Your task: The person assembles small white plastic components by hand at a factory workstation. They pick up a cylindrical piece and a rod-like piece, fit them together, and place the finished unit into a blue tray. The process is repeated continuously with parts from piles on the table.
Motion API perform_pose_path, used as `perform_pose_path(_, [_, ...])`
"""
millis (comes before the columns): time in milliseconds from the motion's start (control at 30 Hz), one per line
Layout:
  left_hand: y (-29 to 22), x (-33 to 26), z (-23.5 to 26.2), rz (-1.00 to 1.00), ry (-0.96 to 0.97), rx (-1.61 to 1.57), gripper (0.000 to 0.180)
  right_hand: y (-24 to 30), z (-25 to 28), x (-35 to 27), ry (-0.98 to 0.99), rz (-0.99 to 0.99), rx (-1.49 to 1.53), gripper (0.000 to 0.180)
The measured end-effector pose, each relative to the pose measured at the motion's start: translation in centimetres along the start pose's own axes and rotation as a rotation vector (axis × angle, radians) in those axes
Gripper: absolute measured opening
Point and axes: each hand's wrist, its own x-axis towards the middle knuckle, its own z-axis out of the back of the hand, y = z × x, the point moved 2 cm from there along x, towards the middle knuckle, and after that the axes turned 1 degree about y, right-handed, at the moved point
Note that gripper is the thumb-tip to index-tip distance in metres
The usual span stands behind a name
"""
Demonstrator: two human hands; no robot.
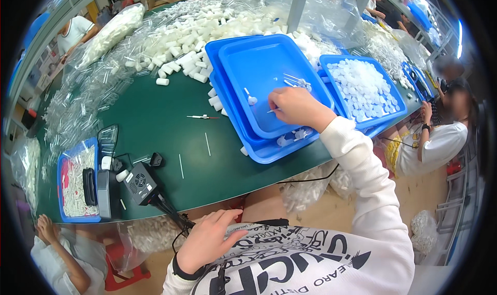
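The right hand (292, 107) pinches a small pale piece (270, 111) over the upper blue tray (251, 59) — the left hand (209, 239), grip slack and fingers parted, hangs before the shirt (305, 258).

The light is bright; the curved rim seems blurred.

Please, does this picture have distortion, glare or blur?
Head view: the green table has a bowed edge, corners go black; a light strip glares upper right; a co-worker's head at right is blurred; the right hand looks fairly sharp.
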Motion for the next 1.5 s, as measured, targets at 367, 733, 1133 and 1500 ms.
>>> perform_pose_path(367, [-1.1,0.1,0.6,-0.003,-0.105,-0.083,0.032,-0.7,-1.3,1.7,-0.108,-0.173,-0.240,0.013])
perform_pose_path(733, [0.4,1.6,0.2,-0.017,-0.167,-0.127,0.025,0.6,1.3,3.9,-0.299,-0.250,-0.099,0.017])
perform_pose_path(1133, [0.9,2.2,-0.5,0.014,-0.292,-0.166,0.024,1.0,-1.8,6.9,-0.156,-0.424,0.241,0.028])
perform_pose_path(1500, [0.5,2.4,-1.0,-0.025,-0.204,-0.243,0.021,1.0,-1.2,5.5,0.070,-0.489,0.280,0.040])
